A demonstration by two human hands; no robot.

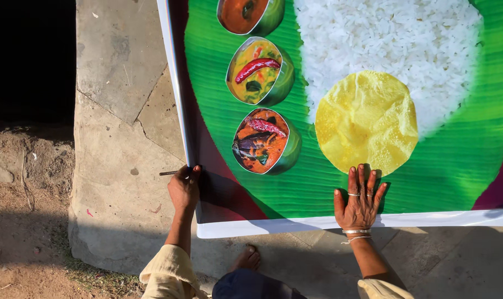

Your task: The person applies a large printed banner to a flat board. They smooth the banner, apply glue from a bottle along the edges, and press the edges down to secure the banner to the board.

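Observation:
A large printed banner [451,160] lies flat on a concrete slab; it pictures a green leaf, white rice, a yellow disc and three bowls of curry. My left hand [184,188] is closed around a thin dark stick-like tool at the banner's left edge near its bottom corner. My right hand [361,200], wearing rings and bracelets, presses flat with fingers spread on the banner's lower part just above the white border. My bare foot [246,258] shows below the banner's bottom edge.
The cracked concrete slab [118,111] extends left of the banner. Bare dirt ground [24,210] lies further left and below it, with a dark shadowed area [30,55] at top left.

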